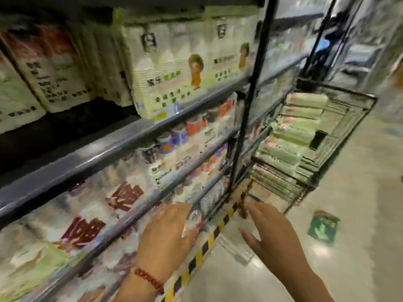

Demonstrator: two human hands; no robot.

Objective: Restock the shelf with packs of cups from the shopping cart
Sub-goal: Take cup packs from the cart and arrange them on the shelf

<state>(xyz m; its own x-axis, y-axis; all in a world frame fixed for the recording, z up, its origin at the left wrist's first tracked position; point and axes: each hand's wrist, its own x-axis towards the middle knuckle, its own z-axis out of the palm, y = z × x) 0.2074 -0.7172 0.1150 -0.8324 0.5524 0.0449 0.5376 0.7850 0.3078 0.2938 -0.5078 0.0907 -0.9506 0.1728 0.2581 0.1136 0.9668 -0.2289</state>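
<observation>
Packs of cups lie stacked in the shopping cart, which stands at the far end of the shelf, just past its black upright post. More packs of cups already stand on the shelf's upper tier, above and well left of the cart. Left hand hangs low, close by the lower shelf edge, well short of the cart; fingers spread, gripping nothing. Right hand beside it over the floor, nearer the cart, fingers loose and apart, also empty. Judged step: between loads, reaching toward the cart for a fresh pack. Next move calls for stepping closer, taking a top pack with both hands, and lifting it clear of the wire rim. Frame heavily smeared; labels unreadable, pack count uncertain, cart's base cut off behind the hands.
</observation>
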